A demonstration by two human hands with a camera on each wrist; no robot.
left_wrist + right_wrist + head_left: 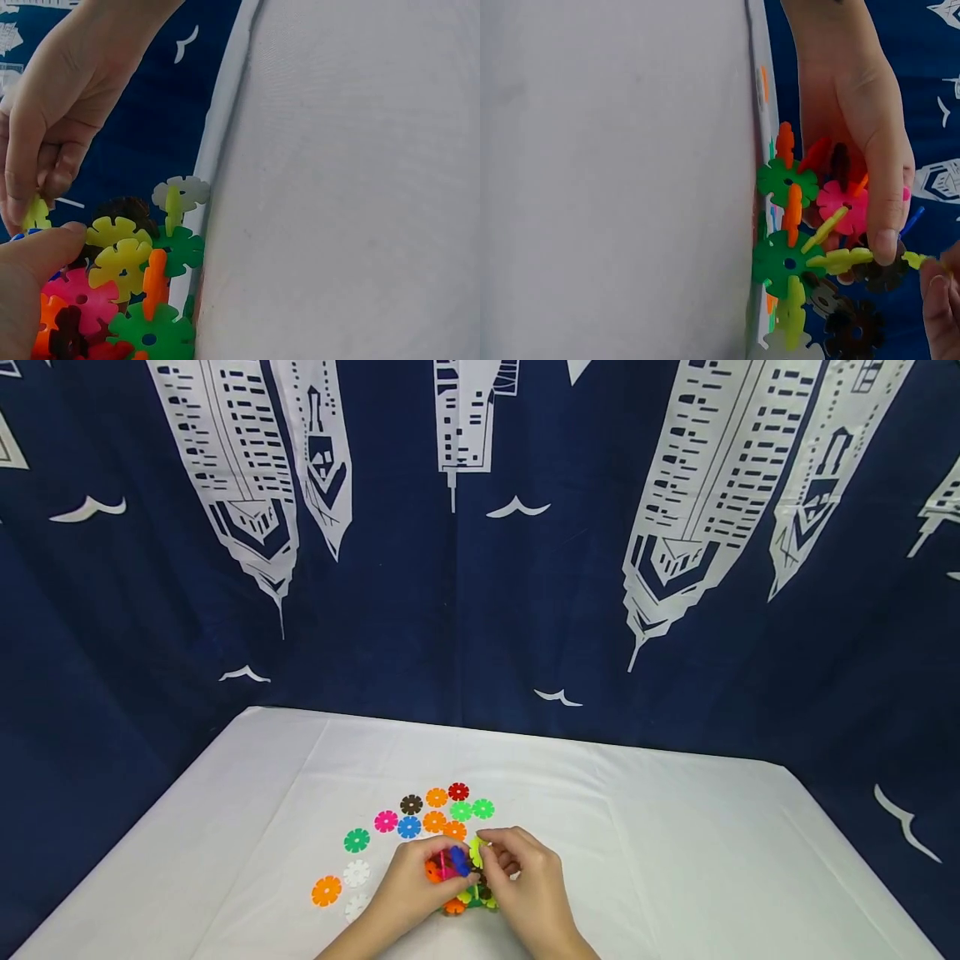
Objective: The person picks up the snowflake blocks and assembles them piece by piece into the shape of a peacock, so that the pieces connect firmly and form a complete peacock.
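A cluster of slotted plastic snowflake discs (124, 270) in green, yellow, pink, orange, red, brown and blue is joined slot into slot. My left hand (412, 878) grips it from the left, and the thumb lies across the front discs in the right wrist view. Between the thumb and fingers of my right hand (531, 875) is a yellow-green disc (476, 852). That disc meets the cluster's edge by a brown disc (881, 274); whether it sits in a slot I cannot tell. My hands hide part of the cluster.
Loose discs lie on the white-covered table (675, 860), mostly beyond and left of my hands. Among them are an orange disc (326, 891), a white disc (357, 872), a green disc (357, 840) and a red disc (458, 791). A navy patterned curtain (480, 610) hangs behind the table.
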